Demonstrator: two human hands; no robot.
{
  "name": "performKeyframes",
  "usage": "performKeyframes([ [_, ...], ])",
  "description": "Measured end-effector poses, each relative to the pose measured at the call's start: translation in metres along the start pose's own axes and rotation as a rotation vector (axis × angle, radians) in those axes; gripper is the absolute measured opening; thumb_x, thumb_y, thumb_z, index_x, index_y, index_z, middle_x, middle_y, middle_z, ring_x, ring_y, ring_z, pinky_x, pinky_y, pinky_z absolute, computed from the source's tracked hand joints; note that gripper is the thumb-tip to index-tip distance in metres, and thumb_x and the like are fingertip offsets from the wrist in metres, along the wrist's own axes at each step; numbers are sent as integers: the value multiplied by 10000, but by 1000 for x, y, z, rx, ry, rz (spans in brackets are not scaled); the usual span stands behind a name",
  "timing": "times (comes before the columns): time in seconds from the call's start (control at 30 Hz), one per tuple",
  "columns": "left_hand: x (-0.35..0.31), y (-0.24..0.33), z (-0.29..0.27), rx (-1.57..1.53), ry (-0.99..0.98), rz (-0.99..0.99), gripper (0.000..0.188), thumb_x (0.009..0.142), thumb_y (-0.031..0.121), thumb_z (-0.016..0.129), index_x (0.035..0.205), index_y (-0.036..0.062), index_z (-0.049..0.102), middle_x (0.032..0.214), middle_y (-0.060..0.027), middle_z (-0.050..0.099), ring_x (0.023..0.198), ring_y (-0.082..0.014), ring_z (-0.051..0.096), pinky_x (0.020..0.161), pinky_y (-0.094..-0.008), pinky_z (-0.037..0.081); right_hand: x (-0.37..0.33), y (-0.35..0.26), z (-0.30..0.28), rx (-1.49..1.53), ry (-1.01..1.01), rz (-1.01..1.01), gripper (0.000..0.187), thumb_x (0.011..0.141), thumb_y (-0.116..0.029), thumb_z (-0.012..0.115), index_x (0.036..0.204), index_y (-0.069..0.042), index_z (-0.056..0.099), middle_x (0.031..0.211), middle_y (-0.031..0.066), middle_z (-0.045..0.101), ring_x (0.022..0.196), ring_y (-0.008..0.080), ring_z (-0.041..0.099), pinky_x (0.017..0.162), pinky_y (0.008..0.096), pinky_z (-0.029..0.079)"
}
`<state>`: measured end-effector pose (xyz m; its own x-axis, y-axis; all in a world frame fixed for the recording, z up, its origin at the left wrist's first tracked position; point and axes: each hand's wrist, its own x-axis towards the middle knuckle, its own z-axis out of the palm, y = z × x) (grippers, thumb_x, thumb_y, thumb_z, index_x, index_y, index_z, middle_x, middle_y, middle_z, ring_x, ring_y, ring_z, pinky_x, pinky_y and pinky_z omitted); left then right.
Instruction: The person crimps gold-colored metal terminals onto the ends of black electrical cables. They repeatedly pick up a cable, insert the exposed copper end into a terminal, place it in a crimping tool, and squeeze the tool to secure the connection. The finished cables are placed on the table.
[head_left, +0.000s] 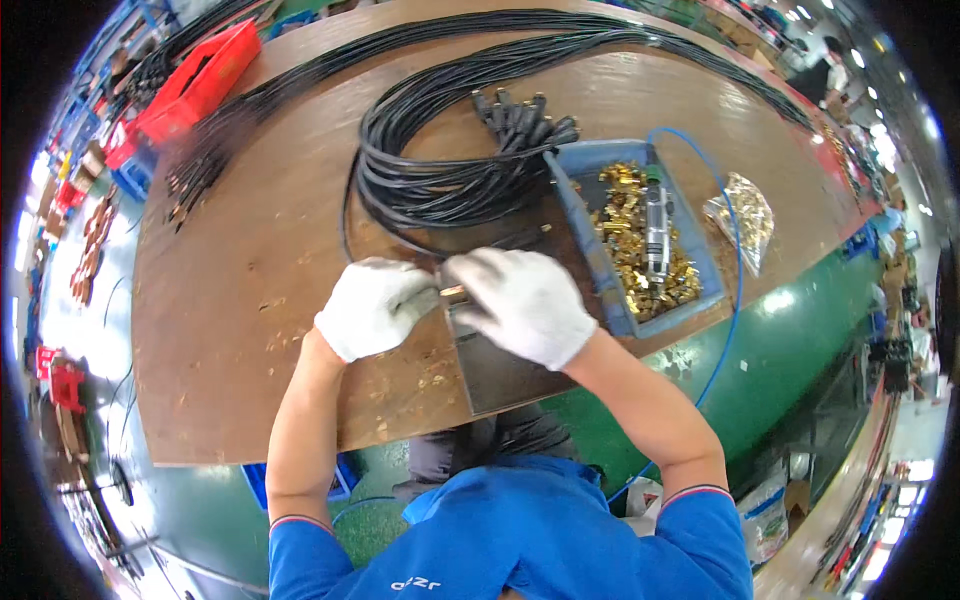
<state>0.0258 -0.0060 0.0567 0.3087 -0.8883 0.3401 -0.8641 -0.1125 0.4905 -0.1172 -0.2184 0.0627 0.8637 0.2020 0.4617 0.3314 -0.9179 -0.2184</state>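
Observation:
Both my hands wear white gloves and meet over the near middle of the table. My left hand is closed, and a black cable from the coil runs down to it. Slightly blurred, my right hand has its thumb and fingers around a small brass-coloured fitting, close to the left fingertips. The cable's end is hidden between the hands. Just beyond them lies a coil of black cables with a bunch of thick black connector ends. A dark flat plate lies under my right hand.
Right of the hands, a blue tray holds many brass-coloured fittings and a metal cylindrical tool with a blue hose. A plastic bag of fittings lies farther right. More cables stretch across the far side, near a red bin.

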Motion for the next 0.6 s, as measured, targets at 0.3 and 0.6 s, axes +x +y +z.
performKeyframes([
  [0.3,-1,5,6,128,33,13,41,834,97,748,870,77,749,776,-146,678,748,-389,654,701,-485,519,-3,6,47,-119,-161,-37,244,980,-334,674,845,-132,657,657,79,689,596,271,721,548,425,545],
  [0.6,-11,1,1,110,131,-76,82,826,126,773,905,104,774,759,-120,683,718,-363,659,692,-475,524,-1,81,-69,-277,-213,171,233,1008,-345,615,1048,-183,778,991,81,774,949,298,756,782,444,607],
])
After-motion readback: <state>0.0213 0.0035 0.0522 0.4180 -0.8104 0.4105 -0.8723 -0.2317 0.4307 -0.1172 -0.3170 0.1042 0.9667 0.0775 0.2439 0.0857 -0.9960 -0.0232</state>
